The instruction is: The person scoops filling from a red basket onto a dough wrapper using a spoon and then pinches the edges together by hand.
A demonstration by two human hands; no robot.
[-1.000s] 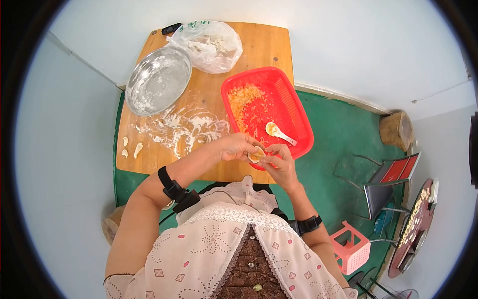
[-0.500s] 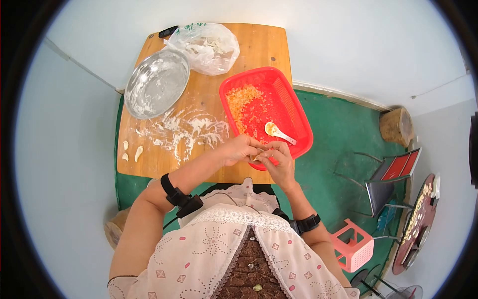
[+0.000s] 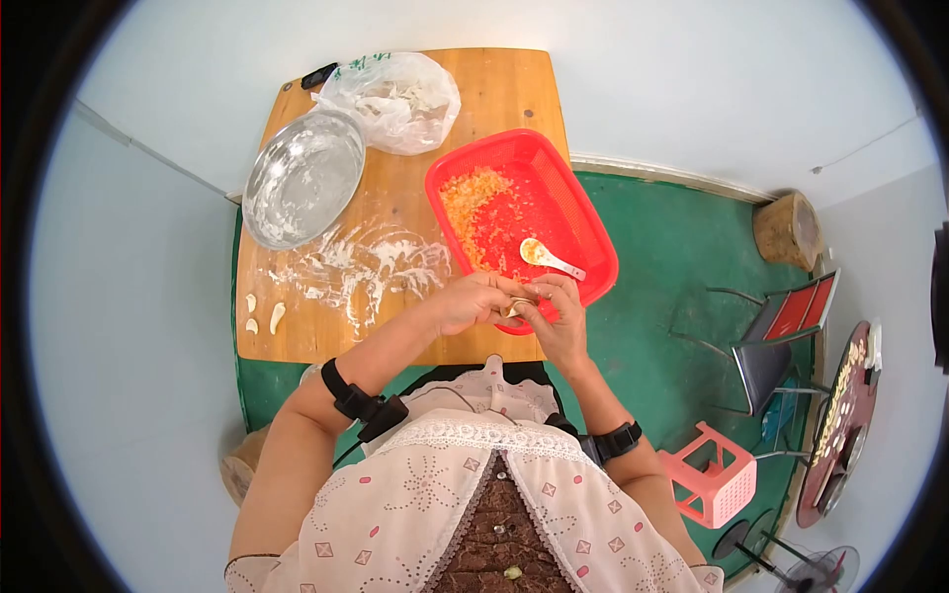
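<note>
Dumpling (image 3: 514, 308) btwn both hands' grip

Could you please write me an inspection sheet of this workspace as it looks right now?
Surface: wooden table, dusted with loose flour near its middle.
Job's things: a filled dumpling pinched between both hands; red basket holding orange filling and a white spoon.
Clutter: floured metal bowl; plastic bag; three folded dumplings near the table's left edge.
Hands: left hand and right hand meet over the table's near edge, fingers closed on the dumpling.
Cables: a thin cord runs from the black band on the left wrist.
Surroundings: green floor, pink stool, wooden stump.
</note>
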